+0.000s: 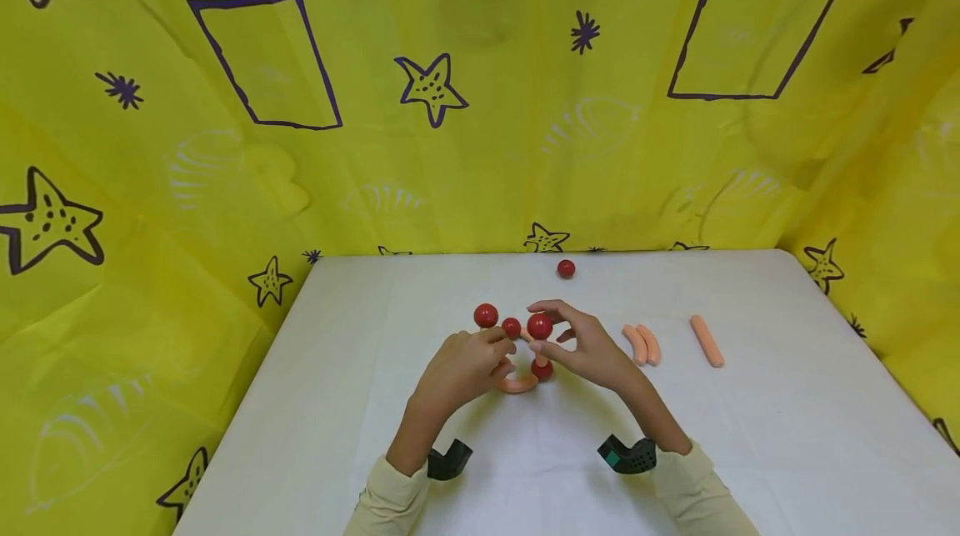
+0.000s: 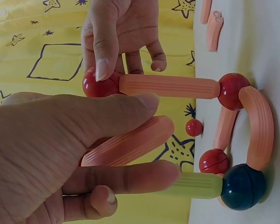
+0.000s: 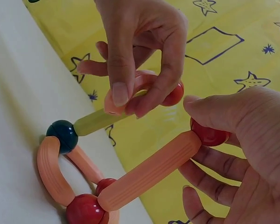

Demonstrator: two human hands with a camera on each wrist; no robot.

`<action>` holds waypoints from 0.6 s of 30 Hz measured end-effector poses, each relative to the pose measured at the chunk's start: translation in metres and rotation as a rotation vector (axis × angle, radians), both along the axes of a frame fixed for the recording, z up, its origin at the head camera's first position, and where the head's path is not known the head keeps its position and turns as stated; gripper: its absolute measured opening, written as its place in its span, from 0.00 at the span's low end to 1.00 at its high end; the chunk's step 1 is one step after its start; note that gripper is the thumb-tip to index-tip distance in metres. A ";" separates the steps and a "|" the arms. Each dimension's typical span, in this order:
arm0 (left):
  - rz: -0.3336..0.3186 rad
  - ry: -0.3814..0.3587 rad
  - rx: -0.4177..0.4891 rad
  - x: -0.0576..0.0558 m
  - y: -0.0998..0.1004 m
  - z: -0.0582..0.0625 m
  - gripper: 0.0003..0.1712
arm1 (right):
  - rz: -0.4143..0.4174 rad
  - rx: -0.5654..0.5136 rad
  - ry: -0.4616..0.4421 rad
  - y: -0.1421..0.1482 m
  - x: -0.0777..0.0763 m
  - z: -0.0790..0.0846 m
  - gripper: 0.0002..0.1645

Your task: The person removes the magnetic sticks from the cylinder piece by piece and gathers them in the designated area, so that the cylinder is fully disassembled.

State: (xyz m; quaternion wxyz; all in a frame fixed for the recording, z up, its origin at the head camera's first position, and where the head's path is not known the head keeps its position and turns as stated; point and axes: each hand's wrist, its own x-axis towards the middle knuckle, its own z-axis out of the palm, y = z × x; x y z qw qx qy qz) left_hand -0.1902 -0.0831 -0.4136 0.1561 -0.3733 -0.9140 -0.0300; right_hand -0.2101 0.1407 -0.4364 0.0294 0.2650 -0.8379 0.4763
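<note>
On the surface (image 1: 525, 478), a frame (image 1: 517, 385) is being flanked by the left hand (image 1: 461, 365) and the right hand (image 1: 588, 348). At its base, a left ball (image 3: 62, 136) and a right ball (image 3: 85, 209) are being joined by a front rod (image 3: 53, 170), with a rear ball (image 1: 511, 328) behind. Above these, a left top ball (image 1: 486, 315) and a right top ball (image 1: 539, 325) are being carried by uprights (image 3: 149, 172). The right top ball is being held by the right hand, and an inner rod (image 2: 130, 142) by the left hand. Farther right, a rod pair (image 1: 635, 344) is being borne, with an outer rod (image 1: 707, 342) beyond. Behind the frame, a lone ball (image 1: 566, 269) is being supported near the far edge, backed by a curtain (image 1: 480, 177).
</note>
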 end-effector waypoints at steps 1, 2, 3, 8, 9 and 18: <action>-0.001 0.003 -0.002 0.000 0.000 0.000 0.06 | -0.001 -0.001 0.002 0.000 0.000 -0.001 0.29; -0.004 0.005 -0.001 0.000 0.000 -0.001 0.05 | -0.003 0.002 0.004 0.000 0.000 -0.001 0.30; -0.008 0.010 0.001 0.000 0.000 -0.002 0.05 | -0.006 0.005 0.003 -0.001 0.000 -0.001 0.31; -0.045 0.090 0.039 0.000 -0.002 -0.003 0.06 | -0.011 0.018 0.000 -0.001 0.000 0.000 0.36; -0.054 0.120 0.059 0.000 -0.002 -0.002 0.06 | -0.012 0.019 -0.002 -0.001 0.001 0.001 0.37; 0.016 0.185 0.462 0.001 -0.009 0.010 0.12 | -0.020 -0.043 0.037 0.002 0.001 0.016 0.31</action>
